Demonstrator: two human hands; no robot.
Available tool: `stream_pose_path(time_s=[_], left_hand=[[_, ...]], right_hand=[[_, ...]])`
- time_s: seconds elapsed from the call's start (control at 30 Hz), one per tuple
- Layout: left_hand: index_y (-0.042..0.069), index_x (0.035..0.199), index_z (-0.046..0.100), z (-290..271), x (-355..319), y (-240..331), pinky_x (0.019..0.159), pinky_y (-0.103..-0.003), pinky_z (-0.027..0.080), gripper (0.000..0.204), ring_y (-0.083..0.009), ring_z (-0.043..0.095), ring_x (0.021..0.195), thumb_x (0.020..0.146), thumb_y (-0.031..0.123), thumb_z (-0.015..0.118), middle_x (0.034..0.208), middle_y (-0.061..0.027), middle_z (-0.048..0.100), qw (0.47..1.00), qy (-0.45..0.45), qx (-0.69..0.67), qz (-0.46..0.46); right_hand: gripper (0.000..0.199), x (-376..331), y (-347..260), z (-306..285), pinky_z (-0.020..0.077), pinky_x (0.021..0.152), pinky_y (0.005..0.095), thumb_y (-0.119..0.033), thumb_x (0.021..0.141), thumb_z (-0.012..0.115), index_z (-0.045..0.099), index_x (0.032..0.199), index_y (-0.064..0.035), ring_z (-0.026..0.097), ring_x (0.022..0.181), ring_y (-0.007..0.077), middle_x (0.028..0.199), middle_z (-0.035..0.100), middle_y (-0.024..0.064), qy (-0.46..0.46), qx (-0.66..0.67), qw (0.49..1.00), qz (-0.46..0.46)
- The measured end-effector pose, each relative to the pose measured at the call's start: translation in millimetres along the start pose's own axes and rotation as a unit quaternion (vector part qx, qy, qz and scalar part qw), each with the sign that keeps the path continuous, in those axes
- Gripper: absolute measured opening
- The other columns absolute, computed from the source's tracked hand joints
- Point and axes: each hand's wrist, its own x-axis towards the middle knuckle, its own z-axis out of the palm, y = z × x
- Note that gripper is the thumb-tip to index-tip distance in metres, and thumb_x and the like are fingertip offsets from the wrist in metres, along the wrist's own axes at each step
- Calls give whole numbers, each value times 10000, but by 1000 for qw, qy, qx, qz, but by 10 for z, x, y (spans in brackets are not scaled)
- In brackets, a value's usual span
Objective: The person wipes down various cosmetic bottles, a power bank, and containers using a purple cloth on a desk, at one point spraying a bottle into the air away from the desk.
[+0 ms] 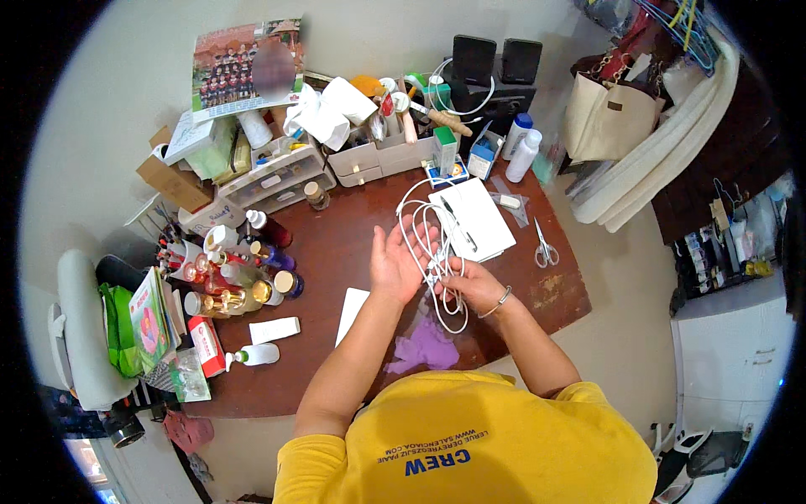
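Above the table a white cable, gathered in long loose loops, hangs between my two hands. My left hand is palm up with its fingers stretched out and apart; loops of the cable lie across those fingers. With fingers closed, my right hand grips the bundle near its middle, and some loops droop below it. A bracelet sits on my right wrist. Just beyond the hands a white notebook lies on the table, with a dark pen on it. Crumpled purple cloth or plastic lies below my hands.
The brown table holds scissors at right and several cosmetic bottles at left. White bottles, a desk organizer and a drawer box line the back. A white tube and pump bottle lie front left.
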Motion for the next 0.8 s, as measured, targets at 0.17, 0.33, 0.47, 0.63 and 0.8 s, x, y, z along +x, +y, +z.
stream_pose_path(time_s=[0.17, 0.33, 0.47, 0.63, 0.8], left_hand=[[22, 1244, 456, -188, -357, 135, 923, -445, 467, 475, -322, 559, 1114, 992, 405, 332, 1158, -183, 582, 999, 1, 36, -5], [-6, 1184, 466, -691, -683, 267, 804, -396, 534, 446, -305, 617, 985, 965, 382, 446, 1076, -193, 595, 997, 46, 68, -11], [24, 1081, 531, -1086, -1039, 285, 681, -403, 535, 492, -294, 644, 855, 942, 488, 441, 963, -157, 612, 985, 136, 99, -48], [32, 1189, 492, -1403, -1592, 319, 731, -397, 497, 585, -270, 624, 947, 949, 548, 356, 1076, -141, 602, 991, 60, 92, -78], [49, 1212, 519, -1249, -1997, 385, 861, -414, 452, 492, -248, 579, 1031, 987, 451, 345, 1092, -107, 619, 995, 74, 44, 40]], right_hand=[[137, -335, 1, 313, 453, 576, 195, -128, 888, 559, 564, 996, -43, 570, 638, 84, 782, 635, 32, -34, 15, 999, 19], [104, -635, 25, 682, 441, 596, 214, -106, 846, 526, 582, 924, -65, 576, 683, 86, 780, 637, 11, -89, -186, 975, 77], [201, -841, 120, 942, 479, 701, 355, -79, 793, 478, 571, 958, -14, 595, 733, 276, 827, 632, 178, -107, -464, 877, -67], [205, -1323, -43, 1311, 460, 691, 316, -78, 793, 490, 556, 981, -28, 513, 714, 175, 769, 562, 100, -144, -466, 872, -47], [251, -1671, 177, 1364, 476, 746, 405, -72, 782, 450, 548, 1008, -25, 595, 795, 359, 895, 603, 237, -148, -540, 828, -26]])
